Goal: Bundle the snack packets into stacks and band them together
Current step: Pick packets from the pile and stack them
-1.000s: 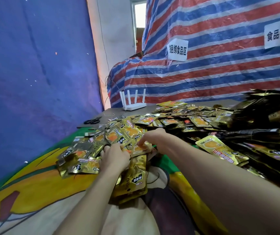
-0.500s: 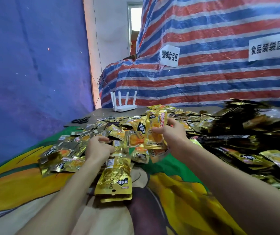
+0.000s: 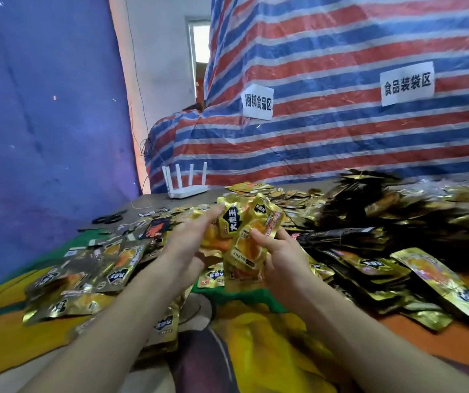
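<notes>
Where hung across the back, red, white and blue striped plastic tarpaulin (image 3: 341, 151); below it, yellow and green printed tablecloth (image 3: 270, 336) strewn with loose gold foil snack packets (image 3: 366, 263). Left hand (image 3: 186, 243) straight-fingered, touching raised handful of gold packets (image 3: 241, 231); right hand (image 3: 283, 259) gripping that handful, above the cloth. Behind, white four-antenna router (image 3: 187, 188), black scissors (image 3: 109, 217).

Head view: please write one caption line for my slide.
Right hand pinches a few gold snack packets above the loose pile; left hand steadies them with straight fingers.
</notes>
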A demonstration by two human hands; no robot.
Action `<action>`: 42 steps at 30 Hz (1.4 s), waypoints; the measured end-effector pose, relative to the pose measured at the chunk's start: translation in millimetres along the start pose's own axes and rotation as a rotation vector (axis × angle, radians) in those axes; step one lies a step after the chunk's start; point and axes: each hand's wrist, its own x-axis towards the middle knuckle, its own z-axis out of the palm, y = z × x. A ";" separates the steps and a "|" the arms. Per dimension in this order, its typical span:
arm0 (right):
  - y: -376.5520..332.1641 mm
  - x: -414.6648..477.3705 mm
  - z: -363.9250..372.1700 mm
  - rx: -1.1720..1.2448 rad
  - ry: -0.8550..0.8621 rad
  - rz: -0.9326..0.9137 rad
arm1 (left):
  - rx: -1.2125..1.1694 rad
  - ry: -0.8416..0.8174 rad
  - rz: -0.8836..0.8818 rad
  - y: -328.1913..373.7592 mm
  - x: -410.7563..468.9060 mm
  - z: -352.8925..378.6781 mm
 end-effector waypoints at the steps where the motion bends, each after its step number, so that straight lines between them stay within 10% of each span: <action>1: -0.4 0.4 -1.5 0.001 0.011 -0.003 | 0.025 0.006 -0.015 -2.2 0.0 5.9; 9: -11.4 5.6 -18.4 -0.055 0.154 -0.096 | 0.085 0.027 -0.010 -29.6 -0.8 17.7; 19: -12.0 11.4 -25.6 -0.169 0.151 -0.044 | 0.431 -0.327 -0.159 -23.8 -13.5 -8.1; 42: -0.6 -1.0 -25.8 -0.668 -0.295 -0.159 | 0.194 0.108 0.077 -37.0 0.1 0.3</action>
